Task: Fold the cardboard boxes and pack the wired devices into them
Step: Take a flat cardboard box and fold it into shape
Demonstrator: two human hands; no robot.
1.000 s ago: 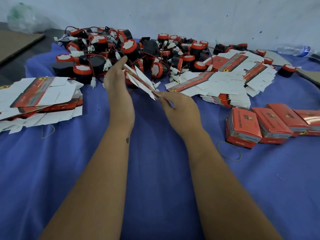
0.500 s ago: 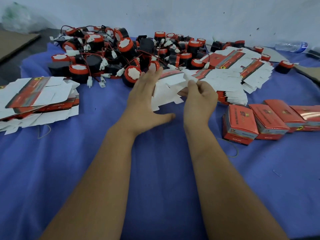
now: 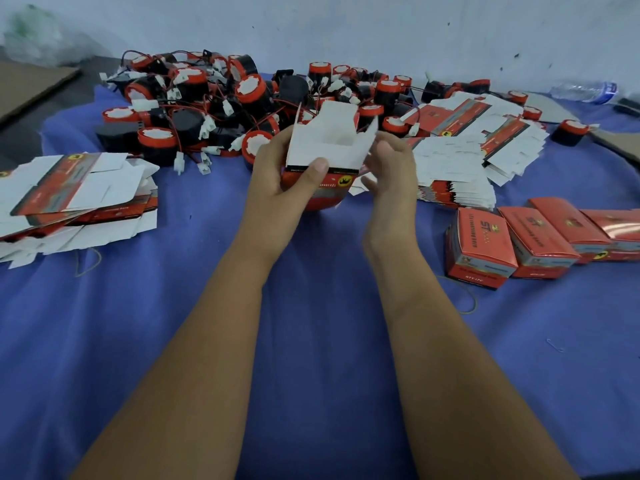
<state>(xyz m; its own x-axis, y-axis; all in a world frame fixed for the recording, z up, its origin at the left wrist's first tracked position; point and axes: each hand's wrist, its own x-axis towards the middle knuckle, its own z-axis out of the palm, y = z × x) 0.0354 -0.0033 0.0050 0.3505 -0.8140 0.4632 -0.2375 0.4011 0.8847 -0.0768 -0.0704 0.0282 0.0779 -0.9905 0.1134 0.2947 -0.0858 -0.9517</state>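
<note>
Blue cloth (image 3: 311, 358) covers the surface; pale wall (image 3: 381, 26) behind.

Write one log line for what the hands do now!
left hand: grips box | right hand: at its flaps | box: open, unfilled | devices: piled behind

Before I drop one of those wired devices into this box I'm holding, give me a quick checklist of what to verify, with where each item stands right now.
1. Box opened into shape: ok, its top is open and the white inside shows.
2. Box held steady: ok, the left hand grips it with the thumb on the front edge.
3. Bottom flaps closed: cannot tell, the underside is hidden.
4. Right hand free to pick: ok, it sits beside the box, holding nothing visible.
5. Devices available: ok, the pile of wired devices lies just behind the box.
6. Space for the finished box: ok, bare cloth lies beside the packed boxes.
</note>
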